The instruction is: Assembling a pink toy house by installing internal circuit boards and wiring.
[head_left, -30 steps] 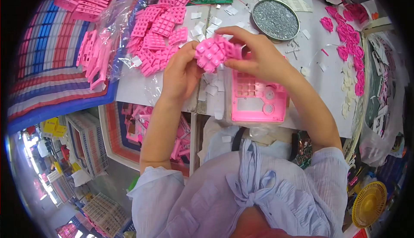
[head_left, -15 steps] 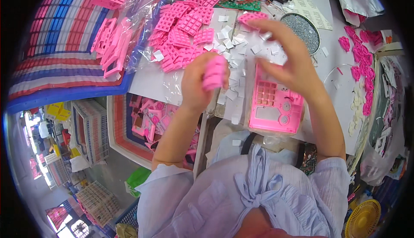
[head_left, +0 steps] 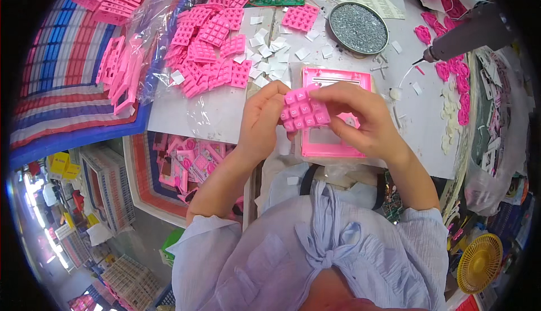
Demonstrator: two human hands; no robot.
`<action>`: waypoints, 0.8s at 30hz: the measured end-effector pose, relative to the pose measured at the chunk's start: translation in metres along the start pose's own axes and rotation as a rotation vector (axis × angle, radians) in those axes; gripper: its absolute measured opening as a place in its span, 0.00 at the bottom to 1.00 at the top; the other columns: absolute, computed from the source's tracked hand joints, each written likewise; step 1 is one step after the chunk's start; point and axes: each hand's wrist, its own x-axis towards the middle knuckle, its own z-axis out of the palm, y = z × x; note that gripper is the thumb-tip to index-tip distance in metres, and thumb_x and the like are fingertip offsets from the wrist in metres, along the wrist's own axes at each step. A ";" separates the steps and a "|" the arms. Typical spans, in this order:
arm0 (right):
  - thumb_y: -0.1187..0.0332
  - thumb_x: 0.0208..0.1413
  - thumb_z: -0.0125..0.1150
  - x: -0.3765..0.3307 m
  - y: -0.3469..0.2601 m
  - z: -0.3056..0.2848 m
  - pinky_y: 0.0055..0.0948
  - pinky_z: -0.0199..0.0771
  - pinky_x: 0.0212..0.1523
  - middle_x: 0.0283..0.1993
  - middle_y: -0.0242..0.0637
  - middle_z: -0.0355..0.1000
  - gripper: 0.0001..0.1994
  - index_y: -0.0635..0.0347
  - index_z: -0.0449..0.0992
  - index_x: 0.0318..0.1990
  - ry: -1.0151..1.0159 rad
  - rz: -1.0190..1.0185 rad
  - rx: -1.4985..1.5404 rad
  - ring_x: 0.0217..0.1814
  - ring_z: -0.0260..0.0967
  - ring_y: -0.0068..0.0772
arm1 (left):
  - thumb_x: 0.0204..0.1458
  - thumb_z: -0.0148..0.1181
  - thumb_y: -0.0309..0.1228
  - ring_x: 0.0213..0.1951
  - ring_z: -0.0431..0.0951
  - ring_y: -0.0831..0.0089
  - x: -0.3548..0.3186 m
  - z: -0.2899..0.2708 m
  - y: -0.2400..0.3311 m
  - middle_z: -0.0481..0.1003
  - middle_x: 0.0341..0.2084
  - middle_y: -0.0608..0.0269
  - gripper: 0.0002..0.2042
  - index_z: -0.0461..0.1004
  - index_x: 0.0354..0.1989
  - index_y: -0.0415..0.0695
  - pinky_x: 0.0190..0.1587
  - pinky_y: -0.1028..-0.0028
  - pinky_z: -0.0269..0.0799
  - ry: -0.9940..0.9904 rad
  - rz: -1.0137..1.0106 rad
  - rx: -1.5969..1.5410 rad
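A: What do the two hands hold?
B: The left hand [head_left: 260, 120] and right hand [head_left: 354, 120] both pinch one pink keypad [head_left: 304, 109], fingers closed on its edges.

A: What changed?
B: A half second ago the keypad sat in the left hand alone; now it hangs just above the pink case [head_left: 332, 116], seemingly ready for seating.

A: Beyond the grip?
B: A keypad pile [head_left: 211, 51], then a round metal tray [head_left: 358, 27].

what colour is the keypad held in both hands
Pink, clearest in the head view: the keypad sits between the left hand and right hand.
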 end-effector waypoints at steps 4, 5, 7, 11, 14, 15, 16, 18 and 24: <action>0.82 0.47 0.64 0.002 -0.003 -0.006 0.32 0.77 0.44 0.52 0.41 0.74 0.20 0.58 0.82 0.50 -0.036 -0.251 -0.356 0.44 0.75 0.37 | 0.68 0.41 0.32 0.22 0.72 0.81 -0.004 0.003 -0.007 0.74 0.25 0.64 0.13 0.70 0.38 0.38 0.24 0.78 0.70 -0.033 -0.069 -0.042; 0.80 0.48 0.65 0.001 0.000 -0.006 0.31 0.77 0.42 0.52 0.41 0.75 0.18 0.55 0.83 0.49 -0.010 -0.323 -0.412 0.43 0.75 0.37 | 0.68 0.41 0.32 0.22 0.72 0.81 -0.004 0.003 -0.008 0.74 0.25 0.64 0.13 0.71 0.38 0.38 0.24 0.78 0.70 -0.039 -0.089 -0.065; 0.77 0.49 0.67 0.003 -0.002 -0.006 0.31 0.77 0.40 0.49 0.42 0.76 0.16 0.53 0.84 0.47 0.046 -0.457 -0.525 0.41 0.75 0.37 | 0.68 0.42 0.33 0.21 0.72 0.81 -0.006 0.005 -0.009 0.75 0.25 0.66 0.13 0.71 0.38 0.39 0.24 0.79 0.70 -0.046 -0.172 -0.071; 0.71 0.48 0.71 -0.001 -0.022 -0.010 0.35 0.77 0.36 0.37 0.40 0.77 0.12 0.55 0.84 0.43 -0.020 -0.456 -0.455 0.35 0.75 0.39 | 0.68 0.46 0.36 0.23 0.72 0.83 -0.016 0.009 0.000 0.75 0.27 0.69 0.13 0.73 0.39 0.40 0.25 0.79 0.69 -0.253 -0.429 0.176; 0.70 0.48 0.71 -0.006 -0.037 -0.035 0.38 0.76 0.33 0.32 0.39 0.78 0.10 0.59 0.84 0.40 -0.241 -0.304 -0.415 0.31 0.75 0.41 | 0.68 0.49 0.36 0.26 0.71 0.85 -0.029 -0.001 0.004 0.75 0.28 0.71 0.12 0.73 0.40 0.40 0.29 0.80 0.68 -0.256 -0.451 0.318; 0.70 0.48 0.70 -0.005 -0.039 -0.043 0.39 0.76 0.33 0.30 0.38 0.78 0.10 0.61 0.84 0.38 -0.319 -0.255 -0.441 0.30 0.76 0.42 | 0.68 0.50 0.35 0.27 0.71 0.86 -0.032 -0.006 0.003 0.75 0.29 0.72 0.11 0.73 0.40 0.40 0.30 0.80 0.68 -0.209 -0.434 0.335; 0.71 0.50 0.69 -0.004 -0.038 -0.047 0.39 0.75 0.33 0.32 0.39 0.79 0.08 0.61 0.84 0.38 -0.377 -0.223 -0.540 0.31 0.76 0.42 | 0.67 0.53 0.33 0.30 0.70 0.87 -0.032 -0.012 0.001 0.74 0.29 0.72 0.10 0.73 0.40 0.39 0.33 0.81 0.67 -0.181 -0.440 0.240; 0.70 0.51 0.68 0.009 -0.017 -0.046 0.39 0.75 0.34 0.32 0.40 0.79 0.08 0.60 0.84 0.38 -0.430 -0.079 -0.549 0.32 0.76 0.44 | 0.67 0.52 0.33 0.27 0.67 0.88 -0.032 -0.018 -0.005 0.74 0.29 0.73 0.09 0.73 0.39 0.41 0.30 0.82 0.64 -0.134 -0.350 0.318; 0.69 0.52 0.67 0.038 0.037 -0.027 0.39 0.76 0.37 0.33 0.41 0.79 0.09 0.58 0.83 0.40 -0.366 -0.026 -0.718 0.34 0.77 0.46 | 0.65 0.55 0.29 0.31 0.68 0.87 -0.030 -0.027 -0.011 0.74 0.31 0.71 0.06 0.72 0.39 0.40 0.35 0.83 0.64 -0.086 -0.273 0.405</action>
